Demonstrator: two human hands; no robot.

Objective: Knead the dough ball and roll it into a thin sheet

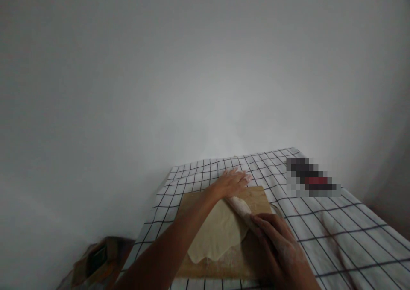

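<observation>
Rolling pin (241,209) across dough (218,232)

The dough lay flat on the wooden board (258,195), presumably for firm support, the rolling pin slanting over its right side. I worked from opposite ends, probably to even the pressure: left hand (235,182) over the far end, fingers stretched and slightly parted; right hand (282,238) over the near end, fingers bent, their full grip hidden.

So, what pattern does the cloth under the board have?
The cloth is white with a black grid, best in the head view.
</observation>
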